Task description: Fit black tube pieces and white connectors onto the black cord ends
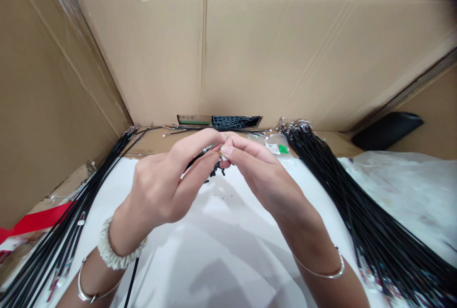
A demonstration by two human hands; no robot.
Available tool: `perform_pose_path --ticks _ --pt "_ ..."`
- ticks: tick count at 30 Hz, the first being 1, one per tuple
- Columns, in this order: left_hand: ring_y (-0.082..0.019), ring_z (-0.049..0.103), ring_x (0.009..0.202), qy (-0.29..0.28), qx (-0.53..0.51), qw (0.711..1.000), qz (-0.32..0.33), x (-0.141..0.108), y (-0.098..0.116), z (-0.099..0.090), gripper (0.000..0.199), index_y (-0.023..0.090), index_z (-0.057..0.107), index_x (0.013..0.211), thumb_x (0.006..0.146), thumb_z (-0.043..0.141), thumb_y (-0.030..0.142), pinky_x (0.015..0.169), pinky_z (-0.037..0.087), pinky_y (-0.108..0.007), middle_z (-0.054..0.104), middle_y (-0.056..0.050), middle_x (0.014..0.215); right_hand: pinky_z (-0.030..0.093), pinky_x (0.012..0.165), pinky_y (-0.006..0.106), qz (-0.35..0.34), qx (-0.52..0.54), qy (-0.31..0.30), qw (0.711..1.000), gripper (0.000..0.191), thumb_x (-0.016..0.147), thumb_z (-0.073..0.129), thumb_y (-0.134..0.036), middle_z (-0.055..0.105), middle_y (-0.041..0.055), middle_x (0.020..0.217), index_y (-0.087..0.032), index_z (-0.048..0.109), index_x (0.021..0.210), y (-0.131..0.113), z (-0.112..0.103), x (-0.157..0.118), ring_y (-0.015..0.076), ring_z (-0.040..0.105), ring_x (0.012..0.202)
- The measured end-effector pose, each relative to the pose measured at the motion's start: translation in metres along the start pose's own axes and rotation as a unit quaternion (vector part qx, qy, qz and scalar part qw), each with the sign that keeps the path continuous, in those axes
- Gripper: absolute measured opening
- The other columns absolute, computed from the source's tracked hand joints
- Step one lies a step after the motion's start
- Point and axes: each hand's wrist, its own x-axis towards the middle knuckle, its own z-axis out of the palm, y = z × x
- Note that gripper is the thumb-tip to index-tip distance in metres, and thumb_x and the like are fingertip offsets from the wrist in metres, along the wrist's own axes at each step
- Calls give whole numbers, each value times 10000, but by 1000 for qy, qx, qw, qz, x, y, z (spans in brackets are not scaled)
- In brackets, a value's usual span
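My left hand [167, 179] is closed in a pinch on the wire end of a black cable [133, 282], whose lower length shows below my left wrist. Thin coloured wires [218, 152] come out between my fingertips. My right hand [266, 172] meets it fingertip to fingertip, pinching what looks like a small white connector [224, 158] at the wire tips. My fingers cover most of it, so whether the wires sit inside cannot be seen. Beneath both hands, small black tube pieces [216, 170] lie scattered on the white work surface [214, 232].
Bundles of black cables lie at the left [94, 189] and right [342, 193]. Cardboard walls [160, 55] enclose the back and sides, with a slot [235, 121] showing dark chain-like material. A black case [387, 130] and clear plastic [403, 189] are at the right.
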Motion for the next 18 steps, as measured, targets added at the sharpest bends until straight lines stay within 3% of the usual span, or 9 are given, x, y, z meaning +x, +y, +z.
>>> perform_pose_path --ticks 6,12,18 --pt "-90 715 771 7 -28 999 -28 0 3 2 109 163 686 994 928 665 80 522 521 -187 756 -57 1174 408 818 324 -2 8 9 1000 192 958 609 -293 654 16 1145 -216 660 790 0 0 1 145 510 822" --pt "-34 587 563 3 -53 997 -61 1 2 1 145 164 677 1017 916 661 61 443 465 -183 695 -74 1184 420 843 303 -1 12 0 1000 161 990 620 -331 666 -19 1208 -274 756 924 3 -2 -1 132 539 872" --pt "-32 548 545 5 -58 996 -62 1 -1 2 146 167 652 1001 904 690 65 445 470 -202 663 -98 1197 429 873 283 -3 24 -7 1000 162 998 628 -331 681 -43 1195 -318 784 953 5 -1 -1 123 553 899"
